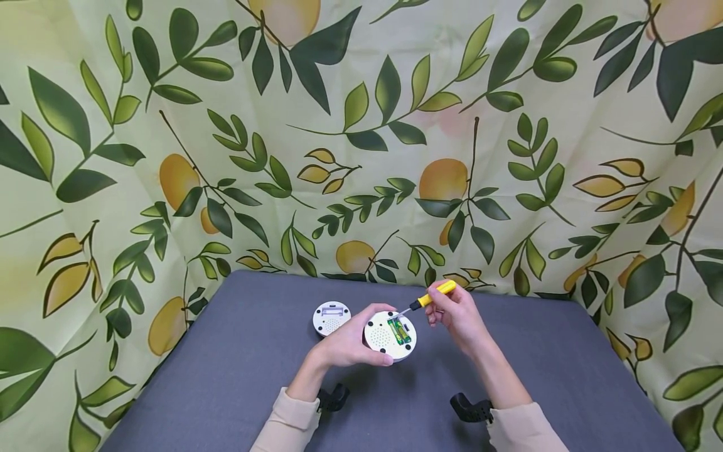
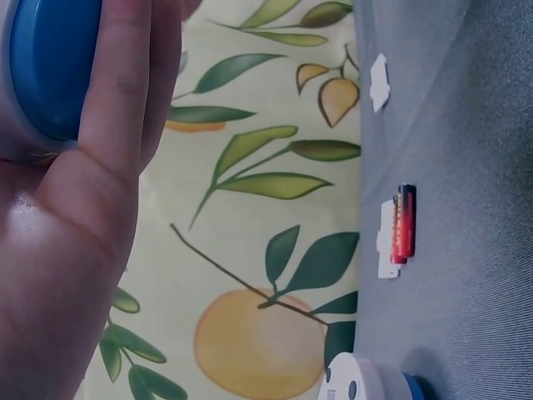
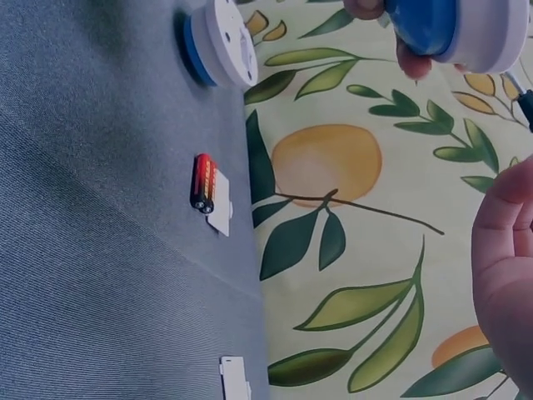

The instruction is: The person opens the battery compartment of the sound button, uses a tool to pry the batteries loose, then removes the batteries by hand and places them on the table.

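My left hand [image 1: 347, 344] grips a round white device with a blue underside [image 1: 380, 342] by its edge, fingers behind and thumb at the near rim. Its back faces up and toward me, with speaker holes, dark feet and an uncovered battery compartment. Two green batteries [image 1: 400, 331] lie side by side in that compartment. A yellow-handled screwdriver [image 1: 439, 294] is pinched in my right hand [image 1: 459, 316]; its metal tip reaches the compartment's upper end, at the batteries' ends. In the right wrist view, the device's blue part [image 3: 425, 25] shows between the left fingers.
Behind my left hand a second round device [image 1: 331, 321] lies on the grey table [image 1: 237, 364], its battery compartment uncovered and without batteries. The wrist views show red and black batteries [image 3: 203, 183] beside a white cover [image 3: 220, 204], and another white cover [image 3: 236, 379] farther along. Patterned cloth [image 1: 361, 188] hangs behind.
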Available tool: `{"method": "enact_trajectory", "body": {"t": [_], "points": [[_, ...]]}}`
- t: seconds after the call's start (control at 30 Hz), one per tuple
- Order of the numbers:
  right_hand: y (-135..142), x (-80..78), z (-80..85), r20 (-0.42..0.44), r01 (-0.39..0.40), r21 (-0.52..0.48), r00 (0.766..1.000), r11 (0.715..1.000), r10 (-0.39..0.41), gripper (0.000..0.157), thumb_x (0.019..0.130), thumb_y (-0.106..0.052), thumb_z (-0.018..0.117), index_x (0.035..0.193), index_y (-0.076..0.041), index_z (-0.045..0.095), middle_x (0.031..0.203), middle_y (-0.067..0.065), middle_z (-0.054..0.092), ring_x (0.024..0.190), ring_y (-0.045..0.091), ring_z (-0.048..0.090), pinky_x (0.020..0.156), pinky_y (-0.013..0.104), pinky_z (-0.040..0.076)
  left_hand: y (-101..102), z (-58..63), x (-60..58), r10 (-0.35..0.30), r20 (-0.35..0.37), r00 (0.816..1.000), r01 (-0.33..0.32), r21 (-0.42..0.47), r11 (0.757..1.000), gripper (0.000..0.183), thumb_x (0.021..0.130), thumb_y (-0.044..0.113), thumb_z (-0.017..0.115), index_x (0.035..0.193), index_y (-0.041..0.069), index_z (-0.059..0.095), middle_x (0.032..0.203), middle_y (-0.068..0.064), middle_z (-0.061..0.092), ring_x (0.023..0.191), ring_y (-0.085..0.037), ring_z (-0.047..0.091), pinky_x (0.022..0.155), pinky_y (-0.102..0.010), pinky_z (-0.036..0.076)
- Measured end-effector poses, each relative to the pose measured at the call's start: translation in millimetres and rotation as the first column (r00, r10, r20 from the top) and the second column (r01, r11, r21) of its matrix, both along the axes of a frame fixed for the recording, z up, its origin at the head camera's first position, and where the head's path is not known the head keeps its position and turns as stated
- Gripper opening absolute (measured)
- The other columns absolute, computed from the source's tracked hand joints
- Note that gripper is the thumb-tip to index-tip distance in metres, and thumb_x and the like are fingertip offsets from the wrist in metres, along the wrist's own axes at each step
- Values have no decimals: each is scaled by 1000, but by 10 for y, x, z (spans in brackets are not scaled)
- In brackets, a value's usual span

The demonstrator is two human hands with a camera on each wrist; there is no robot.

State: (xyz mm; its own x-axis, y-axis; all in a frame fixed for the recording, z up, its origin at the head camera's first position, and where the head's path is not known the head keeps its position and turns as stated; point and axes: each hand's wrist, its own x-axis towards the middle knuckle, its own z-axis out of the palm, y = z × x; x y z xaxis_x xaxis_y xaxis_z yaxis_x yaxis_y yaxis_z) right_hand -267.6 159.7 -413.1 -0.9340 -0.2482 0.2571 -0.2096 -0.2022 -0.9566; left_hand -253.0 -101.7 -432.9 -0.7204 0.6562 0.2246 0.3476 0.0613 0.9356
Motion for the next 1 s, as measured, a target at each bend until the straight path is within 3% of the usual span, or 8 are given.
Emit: {"method": "enact_trajectory", "body": {"t": [0.23,0.43,0.73,1.0], "points": [[-51,-36,-37,1,-2,-32,1000,999,2,9,106,-13,54,99,-8,54,71,2,65,57,11,60,54,24,53,-3,17,8,-8,-8,1000,8,-3,1000,81,74,11,87,144,15,46,120,-3,61,105,-17,61,90,-29,49],[-96,-32,-32,94,48,-25,995,999,-46,20,106,-21,57,94,-5,56,66,4,66,52,11,61,53,25,53,-13,14,8,-11,-10,1000,11,-1,1000,82,74,10,88,144,11,46,119,-4,61,104,-17,61,90,-29,50],[-110,-23,-10,252,85,-81,966,993,-62,26,104,-29,61,95,-4,59,65,4,66,52,12,61,54,24,54,-21,6,-1,-29,-16,999,29,15,999,83,74,8,87,145,9,44,118,-5,61,103,-17,61,89,-29,50],[-107,5,-15,256,92,-119,965,989,-59,24,105,-25,59,100,-2,56,66,4,66,53,13,60,54,24,54,-9,6,11,-38,11,999,38,21,999,82,74,8,86,145,13,44,116,-5,62,100,-16,62,86,-29,51]]}}
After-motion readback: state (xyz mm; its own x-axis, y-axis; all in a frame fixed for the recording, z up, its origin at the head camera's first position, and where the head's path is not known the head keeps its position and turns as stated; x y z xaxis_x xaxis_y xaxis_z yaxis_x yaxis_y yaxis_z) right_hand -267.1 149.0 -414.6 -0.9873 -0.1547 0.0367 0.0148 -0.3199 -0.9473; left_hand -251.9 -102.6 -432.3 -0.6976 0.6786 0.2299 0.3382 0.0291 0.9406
